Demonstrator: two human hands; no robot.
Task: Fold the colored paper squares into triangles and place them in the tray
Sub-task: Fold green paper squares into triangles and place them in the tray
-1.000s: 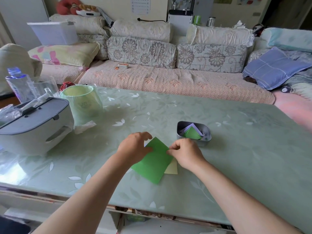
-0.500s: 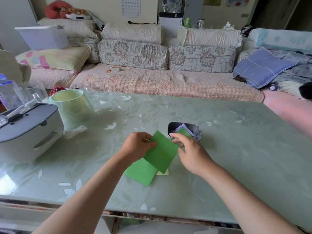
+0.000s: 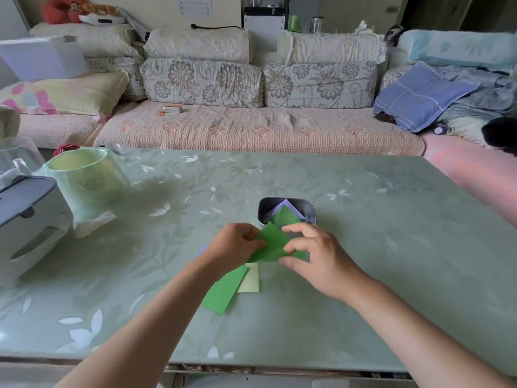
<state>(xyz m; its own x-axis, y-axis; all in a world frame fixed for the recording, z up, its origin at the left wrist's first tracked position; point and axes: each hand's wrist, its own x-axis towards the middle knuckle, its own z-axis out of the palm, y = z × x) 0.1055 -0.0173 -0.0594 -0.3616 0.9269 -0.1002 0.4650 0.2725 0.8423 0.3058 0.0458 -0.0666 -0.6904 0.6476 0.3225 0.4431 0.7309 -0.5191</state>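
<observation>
A green paper square [image 3: 272, 243] is lifted off the table and partly bent over, held between both hands. My left hand [image 3: 233, 249] pinches its left side and my right hand [image 3: 314, 257] pinches its right corner. Beneath them on the table lie another green square [image 3: 223, 291], a pale yellow one [image 3: 250, 281] and a sliver of lilac paper [image 3: 202, 250]. Just beyond the hands stands the small dark metal tray [image 3: 307, 210], holding folded green [image 3: 285, 217] and lilac [image 3: 281, 208] triangles.
On the glass-topped table's [image 3: 391, 261] left side stand a pale green bin [image 3: 84, 180] lined with plastic and a white and grey box [image 3: 25, 222]. A floral sofa [image 3: 251, 127] runs behind the table. The table's front edge is near my elbows.
The top green square was picked up from the stack and its corner brought over. My right hand shifted from the tray side onto its right corner. The camera tilted down a little.
</observation>
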